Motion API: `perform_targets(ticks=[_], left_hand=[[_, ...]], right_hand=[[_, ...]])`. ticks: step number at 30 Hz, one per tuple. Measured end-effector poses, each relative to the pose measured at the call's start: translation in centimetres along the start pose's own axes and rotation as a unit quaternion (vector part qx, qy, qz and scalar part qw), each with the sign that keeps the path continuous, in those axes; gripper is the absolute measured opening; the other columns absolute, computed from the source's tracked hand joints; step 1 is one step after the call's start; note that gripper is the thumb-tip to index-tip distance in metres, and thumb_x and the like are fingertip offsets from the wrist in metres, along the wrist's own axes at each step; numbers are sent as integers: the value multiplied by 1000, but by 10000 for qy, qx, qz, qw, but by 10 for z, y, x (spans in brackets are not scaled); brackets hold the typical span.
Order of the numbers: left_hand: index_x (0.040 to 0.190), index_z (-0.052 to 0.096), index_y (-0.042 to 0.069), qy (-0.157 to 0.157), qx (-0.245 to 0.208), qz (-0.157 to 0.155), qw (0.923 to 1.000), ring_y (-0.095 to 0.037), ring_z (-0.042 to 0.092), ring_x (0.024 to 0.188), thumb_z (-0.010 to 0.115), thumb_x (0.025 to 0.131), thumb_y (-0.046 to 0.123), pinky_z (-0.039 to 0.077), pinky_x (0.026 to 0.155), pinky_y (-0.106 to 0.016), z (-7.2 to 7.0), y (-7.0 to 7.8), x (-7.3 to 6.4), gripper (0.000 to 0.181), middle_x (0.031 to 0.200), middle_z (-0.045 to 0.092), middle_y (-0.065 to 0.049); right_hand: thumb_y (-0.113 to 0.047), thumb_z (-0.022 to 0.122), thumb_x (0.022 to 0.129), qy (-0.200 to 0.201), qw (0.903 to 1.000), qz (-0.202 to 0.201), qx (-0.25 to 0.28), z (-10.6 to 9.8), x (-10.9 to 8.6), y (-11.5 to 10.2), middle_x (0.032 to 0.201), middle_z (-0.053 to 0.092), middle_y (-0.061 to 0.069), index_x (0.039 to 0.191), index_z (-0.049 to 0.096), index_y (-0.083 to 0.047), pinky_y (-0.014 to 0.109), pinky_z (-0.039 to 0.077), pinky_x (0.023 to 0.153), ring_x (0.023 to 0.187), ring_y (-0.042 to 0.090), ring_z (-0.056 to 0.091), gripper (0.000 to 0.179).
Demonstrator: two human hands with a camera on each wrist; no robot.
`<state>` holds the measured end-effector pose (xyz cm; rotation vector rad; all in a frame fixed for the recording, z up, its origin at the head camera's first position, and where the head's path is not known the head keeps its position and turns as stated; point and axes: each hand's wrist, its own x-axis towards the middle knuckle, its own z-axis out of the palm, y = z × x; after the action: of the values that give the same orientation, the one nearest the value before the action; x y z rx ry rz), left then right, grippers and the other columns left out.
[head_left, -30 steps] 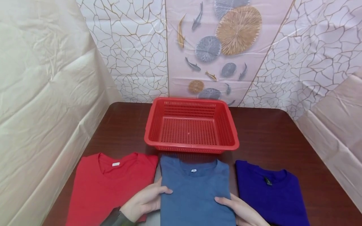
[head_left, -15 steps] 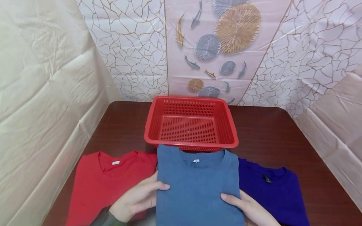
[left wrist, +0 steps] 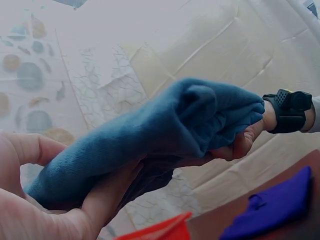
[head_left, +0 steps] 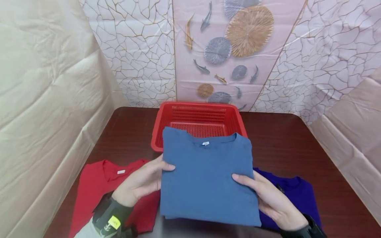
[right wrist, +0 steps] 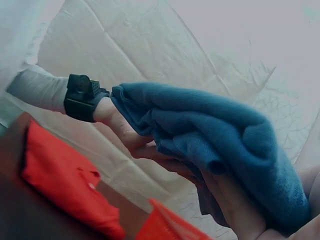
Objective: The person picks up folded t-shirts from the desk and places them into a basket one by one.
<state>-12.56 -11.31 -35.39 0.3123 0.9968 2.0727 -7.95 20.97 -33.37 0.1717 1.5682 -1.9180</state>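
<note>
A folded blue T-shirt (head_left: 208, 181) is held up off the table, its collar and small white tag toward the basket. My left hand (head_left: 143, 178) grips its left edge, thumb on top and fingers underneath. On the opposite edge my right hand (head_left: 271, 195) holds it the same way. Both wrist views show the folded layers of the blue T-shirt (left wrist: 115, 135) from the side, with fingers spread beneath. The shirt's far edge overlaps the front of the red plastic basket (head_left: 196, 107) in the head view, hiding much of its front rim.
On the left of the dark brown table (head_left: 279, 142) lies a folded red T-shirt (head_left: 92, 195), partly behind my left arm. A folded purple-blue T-shirt (head_left: 300, 195) lies at the right, partly covered by my right hand. Patterned sheets (head_left: 143, 53) hang behind the table.
Both hands have raised the blue T-shirt from between the other two shirts and moved it forward toward the basket. The basket and the other shirts have stayed in place.
</note>
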Motion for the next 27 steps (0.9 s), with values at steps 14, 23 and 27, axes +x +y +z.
perform_targets(ticks=[14,23,27], left_hand=[[144,19,28,417,223,-80,9988,-31,35,127,44,92,14,50,89,-41,-14,50,50,59,142,30,-10],[146,11,25,827,212,-341,9958,-30,38,124,44,93,20,49,88,-42,-38,68,88,63,141,32,-10],[146,12,23,1178,377,-344,9917,-29,40,123,47,92,22,44,94,-44,-52,75,108,64,141,34,-10]], right_hand=[[-29,55,92,322,9977,-554,-238,-13,38,-51,143,30,17,148,4,-15,41,49,90,119,27,47,77],[-28,56,91,311,9974,-623,-204,-31,79,-71,139,37,12,149,6,-21,40,49,88,117,26,48,77],[-29,58,90,463,9963,-611,-378,-40,104,-81,144,30,12,149,4,-21,36,50,84,118,24,46,80]])
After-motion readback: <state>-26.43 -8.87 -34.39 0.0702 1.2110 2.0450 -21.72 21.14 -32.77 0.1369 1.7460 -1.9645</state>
